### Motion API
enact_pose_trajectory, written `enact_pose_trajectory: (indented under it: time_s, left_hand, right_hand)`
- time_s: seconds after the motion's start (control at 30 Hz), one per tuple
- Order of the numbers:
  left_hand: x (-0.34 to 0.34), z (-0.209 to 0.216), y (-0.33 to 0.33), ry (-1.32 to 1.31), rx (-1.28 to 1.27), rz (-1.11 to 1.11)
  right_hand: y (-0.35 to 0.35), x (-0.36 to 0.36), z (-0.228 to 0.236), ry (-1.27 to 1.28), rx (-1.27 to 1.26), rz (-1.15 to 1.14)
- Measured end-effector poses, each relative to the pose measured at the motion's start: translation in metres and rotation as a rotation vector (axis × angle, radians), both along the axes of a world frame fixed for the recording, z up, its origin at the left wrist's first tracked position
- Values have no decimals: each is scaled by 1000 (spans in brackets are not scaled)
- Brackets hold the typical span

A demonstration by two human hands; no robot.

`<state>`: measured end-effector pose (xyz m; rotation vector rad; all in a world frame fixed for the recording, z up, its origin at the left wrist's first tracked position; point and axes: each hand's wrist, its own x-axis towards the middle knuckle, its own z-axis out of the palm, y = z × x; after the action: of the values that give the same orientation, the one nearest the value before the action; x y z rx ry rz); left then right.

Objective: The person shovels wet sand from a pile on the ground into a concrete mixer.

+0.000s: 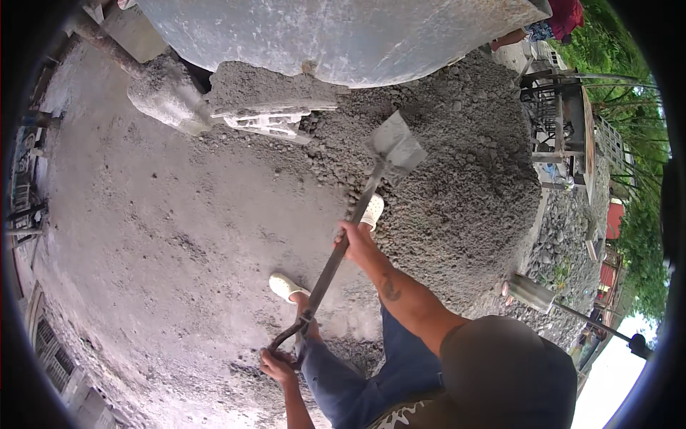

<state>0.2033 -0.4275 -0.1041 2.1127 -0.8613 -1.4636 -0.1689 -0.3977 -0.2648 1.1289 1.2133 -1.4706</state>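
At the far left we list grey ground [143, 214], dusty and strewn with crumbs of aggregate. Next, one left hand [277, 365], fingers closed round the dark grip [289, 331] at the near end of a shovel [329, 277]; beside it, one pale clog [284, 287] on a foot. The shovel runs obliquely up to the right between the person and a large grey metal vessel [336, 46]. Midway, one right hand [348, 239], wrapped about the shaft, with a second pale clog [373, 211] just beyond. Last, the flat blade [398, 146], grey-coated, before a broad heap of gravelly mix [479, 150]; whether it touches the heap we cannot tell. Handling, as we judge it: stiff and sturdy, not fragile; moderate in weight when bare, distinctly blade-heavy once loaded; shaft possibly slick with dust or wet mix. Holding points: the end grip for steering and twisting, the mid-shaft for bearing weight, sliding nearer the blade for heavier loads.
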Motion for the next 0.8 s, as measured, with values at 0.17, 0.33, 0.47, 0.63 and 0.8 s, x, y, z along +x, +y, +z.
enact_pose_trajectory:
  time_s: [0.17,0.33,0.47,0.63,0.8]
  left_hand:
    - [175,109,19,-652,-169,5]
    - [124,83,3,-632,-56,85]
    - [-92,-71,-1,-223,55,112]
    - [-236,-131,35,-5,30,35]
    - [-167,-109,48,54,1,7]
  right_hand:
    - [-51,243,6,-578,-58,245]
    - [-38,236,-15,-702,-79,259]
    - [-2,-40,-184,-373,-176,91]
    - [48,-204,-210,-65,-94,175]
    - [71,-147,-161,26,-30,101]
